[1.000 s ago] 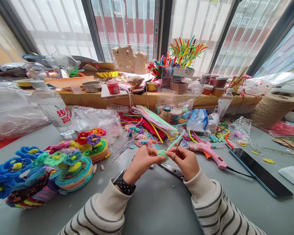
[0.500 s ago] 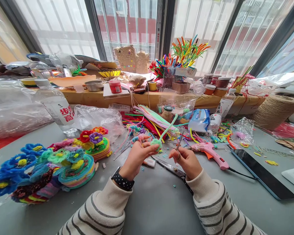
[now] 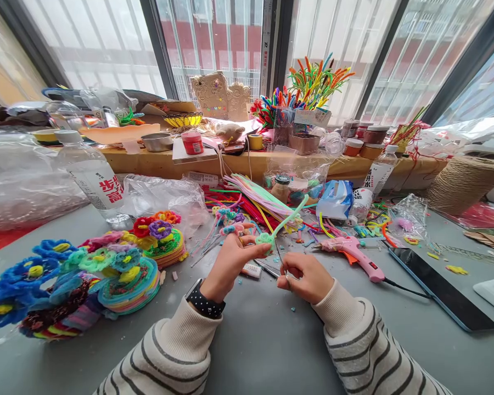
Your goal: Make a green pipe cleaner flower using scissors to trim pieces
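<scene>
A flat black phone point(image 3: 442, 288) lies on the smooth grey surface point(image 3: 267, 351), and a small red jar point(image 3: 192, 144) sits near a round silver metal bowl point(image 3: 157, 144)

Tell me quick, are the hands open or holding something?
Left hand: closed, pinching a fuzzy light-green piece.
Right hand: closed, holding a thin metal tool.

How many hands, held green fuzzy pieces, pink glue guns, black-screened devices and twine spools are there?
Left hand and right hand: 2
Held green fuzzy piece: 1
Pink glue gun: 1
Black-screened device: 1
Twine spool: 1
Total: 6
</scene>
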Tool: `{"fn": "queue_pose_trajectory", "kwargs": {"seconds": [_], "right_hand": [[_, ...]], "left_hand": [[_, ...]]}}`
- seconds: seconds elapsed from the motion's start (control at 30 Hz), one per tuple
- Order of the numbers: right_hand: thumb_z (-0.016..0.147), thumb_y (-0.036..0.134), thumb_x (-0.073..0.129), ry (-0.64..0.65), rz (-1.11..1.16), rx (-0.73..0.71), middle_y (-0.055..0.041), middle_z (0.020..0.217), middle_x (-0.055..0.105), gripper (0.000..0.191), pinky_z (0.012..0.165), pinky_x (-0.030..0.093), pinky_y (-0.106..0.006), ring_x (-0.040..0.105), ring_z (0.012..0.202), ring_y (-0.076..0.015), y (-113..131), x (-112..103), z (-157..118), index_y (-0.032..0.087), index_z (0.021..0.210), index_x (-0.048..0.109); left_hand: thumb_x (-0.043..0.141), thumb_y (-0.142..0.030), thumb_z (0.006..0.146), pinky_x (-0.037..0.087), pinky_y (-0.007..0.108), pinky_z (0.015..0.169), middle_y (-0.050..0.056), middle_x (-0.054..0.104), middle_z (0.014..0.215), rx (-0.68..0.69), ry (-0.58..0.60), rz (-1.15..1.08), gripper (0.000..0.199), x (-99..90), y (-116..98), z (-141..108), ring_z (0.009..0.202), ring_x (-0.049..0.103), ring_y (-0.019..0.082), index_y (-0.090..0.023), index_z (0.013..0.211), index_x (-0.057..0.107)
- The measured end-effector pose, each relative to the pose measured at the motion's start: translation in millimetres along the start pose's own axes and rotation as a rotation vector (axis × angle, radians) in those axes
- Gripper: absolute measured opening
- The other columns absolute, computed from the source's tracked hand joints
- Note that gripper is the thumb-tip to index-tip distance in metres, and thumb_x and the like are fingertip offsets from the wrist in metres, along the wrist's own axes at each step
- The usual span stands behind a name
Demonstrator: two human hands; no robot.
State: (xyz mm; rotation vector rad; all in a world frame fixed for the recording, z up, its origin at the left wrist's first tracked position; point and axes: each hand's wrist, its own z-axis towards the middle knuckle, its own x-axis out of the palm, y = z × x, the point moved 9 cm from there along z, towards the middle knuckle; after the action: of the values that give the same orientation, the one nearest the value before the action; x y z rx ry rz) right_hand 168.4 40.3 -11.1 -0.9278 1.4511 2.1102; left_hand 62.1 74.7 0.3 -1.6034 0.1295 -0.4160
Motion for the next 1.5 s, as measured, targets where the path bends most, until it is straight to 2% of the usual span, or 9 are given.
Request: {"fn": "queue_pose_trajectory", "kwargs": {"seconds": [0.3,0.53,0.8,0.93,1.07,1.27,1.5], "right_hand": [[0.063,0.054,0.052,-0.039,-0.053,0.017,0.0046,0.048,0.036,0.040,0.045,0.022,-0.021,0.030,0.046,-0.0076,1,-4,0,0.016,0.050,0.045],[0.065,0.053,0.051,-0.069,-0.069,-0.005,0.0048,0.047,0.033,0.045,0.045,0.022,-0.020,0.028,0.045,-0.0069,1,-7,1,0.016,0.044,0.036],[0.065,0.049,0.054,-0.092,-0.035,-0.010,0.0054,0.045,0.030,0.046,0.044,0.022,-0.020,0.026,0.045,-0.0065,-1,-8,2,0.016,0.043,0.030],[0.065,0.046,0.056,-0.106,-0.029,0.011,0.0053,0.045,0.030,0.045,0.044,0.022,-0.020,0.026,0.045,-0.0066,-3,-8,2,0.016,0.042,0.030],[0.066,0.044,0.054,-0.086,0.037,0.018,0.0052,0.044,0.030,0.044,0.043,0.021,-0.020,0.025,0.044,-0.0064,-1,-5,2,0.017,0.042,0.028],[0.068,0.044,0.049,-0.038,0.177,0.023,0.0054,0.043,0.028,0.044,0.042,0.022,-0.020,0.025,0.043,-0.0063,0,1,3,0.017,0.041,0.028],[0.068,0.044,0.049,-0.056,0.191,0.038,0.0055,0.043,0.026,0.046,0.043,0.023,-0.021,0.026,0.042,-0.0062,-5,-2,3,0.018,0.041,0.023]], "left_hand": [[0.067,-0.020,0.057,0.046,0.028,0.064,-0.003,0.053,0.065,-0.040,-0.007,-0.006,0.056,0.3,1,1,0.066,0.055,0.013,-0.016,0.101,0.032],[0.066,-0.021,0.058,0.044,0.023,0.058,-0.003,0.053,0.063,-0.013,-0.006,0.009,0.048,0.2,-1,1,0.060,0.054,0.010,-0.015,0.097,0.037],[0.067,-0.020,0.055,0.043,0.024,0.057,-0.004,0.052,0.059,0.007,-0.042,0.024,0.053,-5.5,-1,2,0.058,0.054,0.011,-0.015,0.098,0.036],[0.067,-0.021,0.056,0.045,0.027,0.062,-0.005,0.049,0.058,-0.019,-0.064,-0.062,0.052,-6.5,3,2,0.061,0.054,0.011,-0.016,0.097,0.036],[0.068,-0.020,0.055,0.044,0.026,0.066,-0.007,0.045,0.057,-0.044,-0.090,-0.190,0.047,-6.7,7,2,0.060,0.052,0.009,-0.017,0.092,0.038],[0.070,-0.018,0.050,0.042,0.021,0.061,-0.010,0.038,0.051,0.031,-0.113,-0.194,0.039,-9.7,-1,2,0.053,0.046,0.005,-0.015,0.076,0.042],[0.071,-0.020,0.049,0.042,0.023,0.060,-0.010,0.041,0.049,0.017,-0.139,-0.153,0.046,-12.9,-1,1,0.051,0.048,0.007,-0.016,0.085,0.043]]}}
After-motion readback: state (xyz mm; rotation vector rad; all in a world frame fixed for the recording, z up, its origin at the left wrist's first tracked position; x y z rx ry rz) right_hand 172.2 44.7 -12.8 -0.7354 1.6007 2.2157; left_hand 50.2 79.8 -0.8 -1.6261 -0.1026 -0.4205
